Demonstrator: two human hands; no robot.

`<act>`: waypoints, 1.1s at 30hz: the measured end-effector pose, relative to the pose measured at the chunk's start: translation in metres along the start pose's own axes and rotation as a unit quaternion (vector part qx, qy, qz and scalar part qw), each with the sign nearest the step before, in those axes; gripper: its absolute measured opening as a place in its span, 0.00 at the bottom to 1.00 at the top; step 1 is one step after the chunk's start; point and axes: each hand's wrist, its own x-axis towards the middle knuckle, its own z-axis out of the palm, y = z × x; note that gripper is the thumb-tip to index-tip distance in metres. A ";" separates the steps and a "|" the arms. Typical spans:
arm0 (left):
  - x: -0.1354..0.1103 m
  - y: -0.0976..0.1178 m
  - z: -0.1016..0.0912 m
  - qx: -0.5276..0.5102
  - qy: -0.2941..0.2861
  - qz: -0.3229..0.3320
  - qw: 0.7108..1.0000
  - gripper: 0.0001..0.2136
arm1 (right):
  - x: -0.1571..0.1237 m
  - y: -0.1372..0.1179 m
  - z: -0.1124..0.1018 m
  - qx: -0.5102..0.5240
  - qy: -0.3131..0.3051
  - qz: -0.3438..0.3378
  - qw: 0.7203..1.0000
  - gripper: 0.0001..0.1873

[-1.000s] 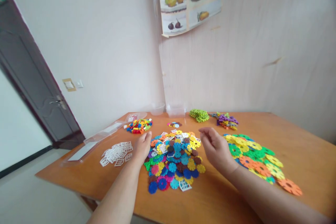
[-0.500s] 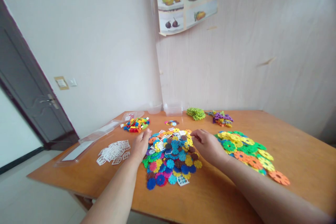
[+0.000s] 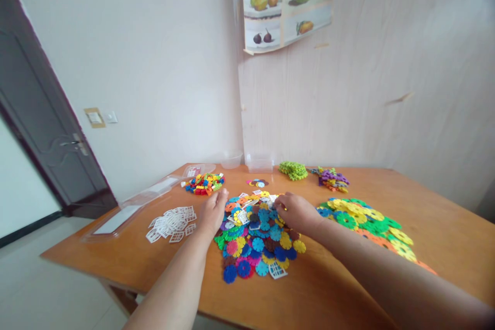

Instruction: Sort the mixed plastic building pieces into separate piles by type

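A heap of small coloured snowflake discs [image 3: 258, 240], with white grid pieces mixed in, lies in the middle of the orange table [image 3: 348, 289]. My left hand [image 3: 213, 212] rests at the heap's left edge, fingers together and curled down onto the pieces. Over the heap's far right part my right hand [image 3: 294, 212] is lowered, its fingers bent onto the discs. What the fingertips hold, if anything, is hidden.
Larger green, yellow and orange discs [image 3: 367, 224] spread at the right. White grid pieces [image 3: 172, 223] lie at the left beside a clear tray [image 3: 127, 211]. Small coloured bricks [image 3: 203, 184], a green pile [image 3: 293, 169], a purple pile [image 3: 332, 178] and clear tubs [image 3: 258, 161] stand at the back.
My right hand has come down and moved left from above the table onto the far right part of the disc heap. The left hand has stayed at the heap's left edge.
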 end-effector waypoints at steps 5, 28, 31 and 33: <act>-0.004 0.007 0.001 0.019 0.005 0.018 1.000 0.20 | 0.014 -0.006 0.003 -0.034 -0.025 0.001 0.999 0.13; -0.047 0.062 0.013 0.123 -0.125 0.352 0.919 0.10 | -0.015 -0.038 0.022 0.660 0.000 0.152 0.735 0.16; -0.049 0.062 0.017 0.142 -0.129 0.380 0.905 0.08 | -0.017 -0.040 0.022 0.668 -0.006 0.148 0.729 0.16; -0.050 0.061 0.020 0.153 -0.124 0.391 0.899 0.07 | -0.019 -0.040 0.024 0.670 -0.008 0.143 0.728 0.16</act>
